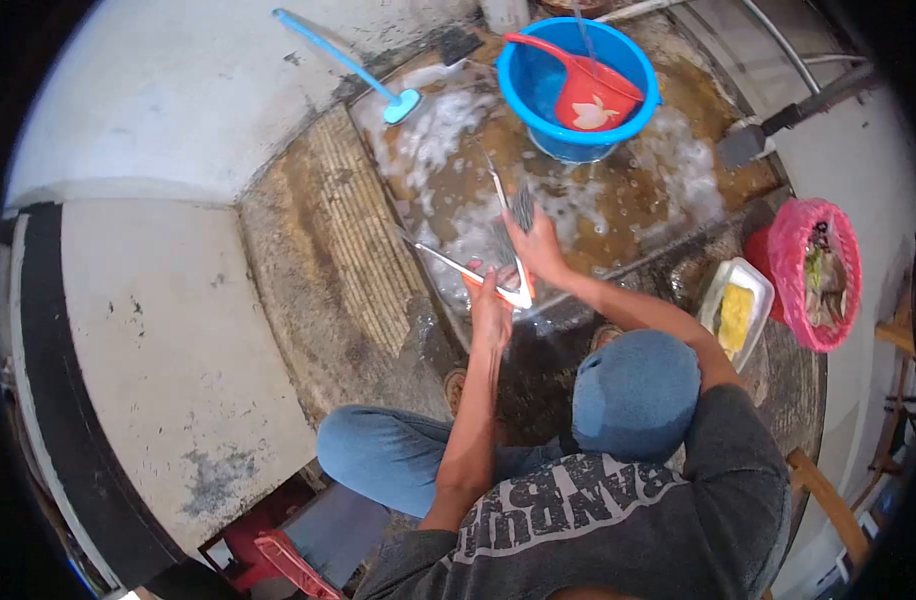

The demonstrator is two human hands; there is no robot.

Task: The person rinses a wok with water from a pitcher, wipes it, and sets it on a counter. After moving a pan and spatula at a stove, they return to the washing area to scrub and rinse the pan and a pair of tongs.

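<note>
My left hand [492, 312] is closed around a V-shaped white and orange object [519, 297], near the point where its two arms meet. Its long, thin arms spread away from me over the wet floor, their far ends narrow and metallic-looking. I cannot make out its exact kind. Between those arms, my right hand [540, 250] grips a brush with dark grey bristles [521, 208], held against or close beside one arm. Fingers cover most of the brush body. White suds lie on the brown wet floor [618, 235] beneath both hands.
Water runs into a blue basin [511, 95] holding a red dipper [588, 95]. A blue long-handled brush [402, 105] leans on the wall. At right are a white tray [716, 290] with a yellow sponge [736, 315] and a pink-lined bin [786, 250]. A raised edge [363, 230] borders the wet floor.
</note>
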